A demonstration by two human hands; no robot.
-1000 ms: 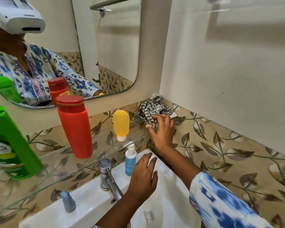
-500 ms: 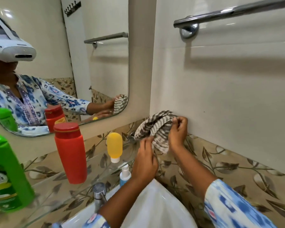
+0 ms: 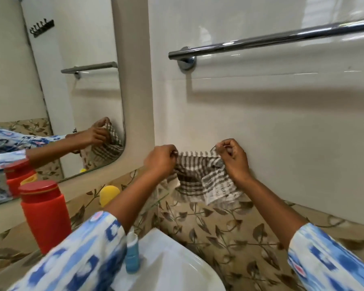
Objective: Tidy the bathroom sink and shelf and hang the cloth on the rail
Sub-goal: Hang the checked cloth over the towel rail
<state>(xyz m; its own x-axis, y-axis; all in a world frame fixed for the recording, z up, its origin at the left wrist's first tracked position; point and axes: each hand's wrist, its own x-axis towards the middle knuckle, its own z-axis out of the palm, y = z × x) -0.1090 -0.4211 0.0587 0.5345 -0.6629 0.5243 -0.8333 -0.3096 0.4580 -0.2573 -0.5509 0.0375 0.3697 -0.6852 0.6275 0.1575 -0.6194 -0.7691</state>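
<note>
1. Tiled bathroom corner: glossy white wall up top, leafy brown tile band below, mirror (image 3: pixel 57 97) off to the left, white sink (image 3: pixel 177 267) sitting low in view.
2. Holding the striped cloth (image 3: pixel 202 179) up in front of the wall, stretched out between both hands. Left hand (image 3: pixel 161 159) pinching one top corner tight, right hand (image 3: pixel 232 159) pinching the other, fingers curled closed on the fabric at both ends.
3. Hanging loose below the pinch points, lower edge bunching and drooping over the leafy tiles. Not fully flat yet, still a bit rumpled in the middle.
4. Sitting well above the cloth: chrome rail (image 3: pixel 271 39), running across the white wall, bare along the whole stretch in view. Nothing draped over it, so the hanging bit looking not yet done, just about to be.
5. Shelf side looking fairly sorted as far as visible: red bottle (image 3: pixel 43 217) standing upright on the glass shelf, yellow tube (image 3: pixel 108 195) further back, mostly hidden behind the left forearm. Small blue bottle (image 3: pixel 132 255) standing on the sink rim, also upright.
6. Guessing the tidy-up part is mostly wrapped and the cloth is the last job. Remaining: lifting it up to the rail, flipping it over, evening out both sides.
7. Not seeing the sink basin properly or the rest of the shelf, so no calling those finished for sure.
</note>
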